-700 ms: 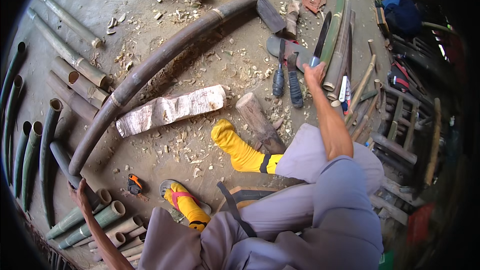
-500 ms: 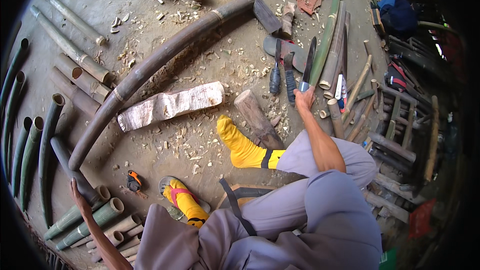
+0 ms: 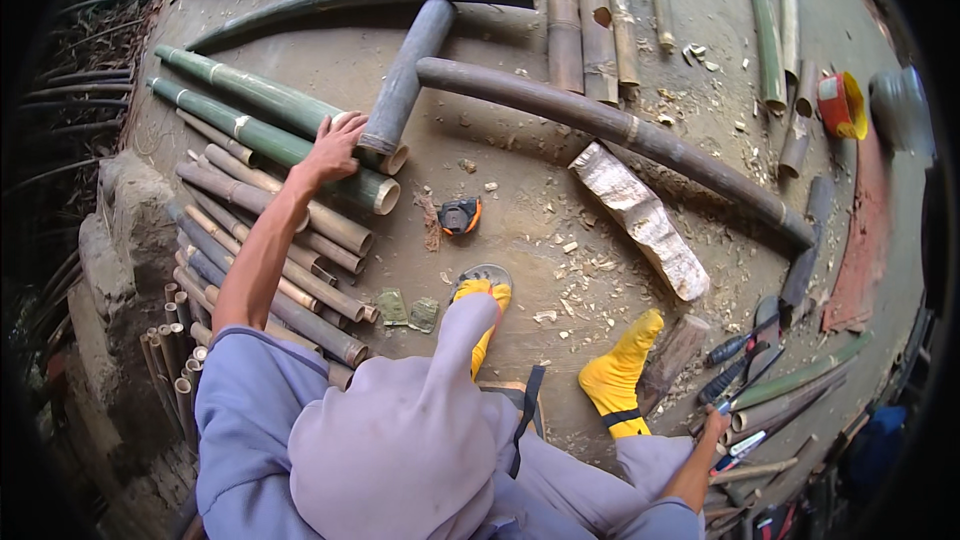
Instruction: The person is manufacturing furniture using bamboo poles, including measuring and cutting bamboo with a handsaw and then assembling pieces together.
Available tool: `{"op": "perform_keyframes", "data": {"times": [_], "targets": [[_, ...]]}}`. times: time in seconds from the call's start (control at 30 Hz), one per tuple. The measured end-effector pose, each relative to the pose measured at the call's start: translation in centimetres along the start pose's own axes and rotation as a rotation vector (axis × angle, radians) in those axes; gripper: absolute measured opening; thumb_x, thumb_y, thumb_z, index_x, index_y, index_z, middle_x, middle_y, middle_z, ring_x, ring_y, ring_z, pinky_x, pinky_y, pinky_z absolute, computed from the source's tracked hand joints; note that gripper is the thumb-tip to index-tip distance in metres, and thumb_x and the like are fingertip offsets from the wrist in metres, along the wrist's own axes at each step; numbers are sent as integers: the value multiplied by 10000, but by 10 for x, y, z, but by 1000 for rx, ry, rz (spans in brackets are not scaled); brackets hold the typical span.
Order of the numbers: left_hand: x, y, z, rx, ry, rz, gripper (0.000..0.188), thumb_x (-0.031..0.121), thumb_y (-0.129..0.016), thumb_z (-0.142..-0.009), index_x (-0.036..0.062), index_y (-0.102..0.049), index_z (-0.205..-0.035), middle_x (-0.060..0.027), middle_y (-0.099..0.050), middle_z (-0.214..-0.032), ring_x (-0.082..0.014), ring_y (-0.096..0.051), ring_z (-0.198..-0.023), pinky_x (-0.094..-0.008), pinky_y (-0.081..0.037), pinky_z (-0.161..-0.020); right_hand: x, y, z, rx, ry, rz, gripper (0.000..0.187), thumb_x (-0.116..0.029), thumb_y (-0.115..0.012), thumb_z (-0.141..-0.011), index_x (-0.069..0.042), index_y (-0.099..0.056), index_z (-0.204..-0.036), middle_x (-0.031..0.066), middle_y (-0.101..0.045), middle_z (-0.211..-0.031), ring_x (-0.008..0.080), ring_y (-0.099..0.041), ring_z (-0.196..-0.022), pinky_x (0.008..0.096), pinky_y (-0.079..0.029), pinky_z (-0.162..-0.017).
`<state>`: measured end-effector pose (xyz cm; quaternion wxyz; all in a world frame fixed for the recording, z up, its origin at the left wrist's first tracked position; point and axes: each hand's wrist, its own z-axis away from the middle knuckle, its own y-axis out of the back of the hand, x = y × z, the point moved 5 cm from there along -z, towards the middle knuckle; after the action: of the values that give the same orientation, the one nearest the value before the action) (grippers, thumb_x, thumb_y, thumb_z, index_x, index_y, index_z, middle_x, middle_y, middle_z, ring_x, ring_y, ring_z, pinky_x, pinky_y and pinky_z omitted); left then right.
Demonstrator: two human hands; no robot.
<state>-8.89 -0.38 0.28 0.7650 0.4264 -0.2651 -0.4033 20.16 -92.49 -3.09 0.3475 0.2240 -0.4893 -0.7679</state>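
Observation:
My left hand [image 3: 335, 148] is spread, fingers apart, over the green bamboo poles [image 3: 290, 152], with its fingertips at the near end of a short grey bamboo tube [image 3: 408, 75]. That tube leans against a long dark curved bamboo pole [image 3: 610, 125]. At the lower right, my right hand [image 3: 714, 424] is closed round the handle of a knife [image 3: 762, 364], partly hidden by the hand. Two other dark-handled blades, one with its black wrapped handle [image 3: 728, 348] showing, lie close by. A pale squared wood block [image 3: 640, 220] rests beside the curved pole.
An orange and black tape measure [image 3: 460, 215] sits on the floor among wood chips. Cut bamboo tubes [image 3: 320, 285] are stacked at the left by a stone block [image 3: 145, 210]. A log [image 3: 672, 362] lies beside my yellow-socked foot [image 3: 622, 365]. A red-yellow container [image 3: 842, 105] stands far right.
The view has swung to the left, bringing the stacked bamboo nearer its middle. My left hand has shifted toward the grey tube's near end. My right hand still grips the knife.

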Motion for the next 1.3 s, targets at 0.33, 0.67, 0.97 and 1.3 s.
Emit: {"op": "perform_keyframes", "data": {"times": [0.33, 0.67, 0.97, 1.3], "targets": [[20, 23, -39, -89, -107, -68, 808, 223, -775, -420, 146, -534, -1188, -10, -523, -1196, -252, -443, -1181, -663, -350, -918, 25, -17, -43, -103, 15, 174, 719, -73, -806, -506, -77, -548, -1177, 142, -630, -1125, 302, -585, -1068, 401, -444, -922], [-11, 1, -51, -306, -95, -274, 801, 175, -834, -435, 158, -552, -1184, -19, -530, -1195, -253, -454, -1178, -643, -347, -946, -49, 18, 25, 319, -85, 247, 408, -137, -596, -760, -79, -506, -1153, 186, -582, -1136, 380, -570, -1049, 481, -454, -848], [-13, 33, -39, -55, -22, -168, 629, -13, -668, -545, 155, -536, -1136, -9, -530, -1155, -252, -458, -1187, -696, -313, -958, -89, 59, 44, 640, 415, 102, 343, -154, -614, -775, -24, -557, -1086, 203, -590, -1039, 359, -564, -955, 447, -430, -820], [29, 38, -80, 345, 299, 932, 666, 371, -660, -808, 8, -418, -1312, -227, -546, -1188, -321, -524, -1096, -380, -392, -956, -402, 24, 164, 543, 1313, -99, 340, -178, -646, -813, -15, -590, -1106, 176, -596, -1074, 324, -543, -1034, 409, -402, -922]]}}
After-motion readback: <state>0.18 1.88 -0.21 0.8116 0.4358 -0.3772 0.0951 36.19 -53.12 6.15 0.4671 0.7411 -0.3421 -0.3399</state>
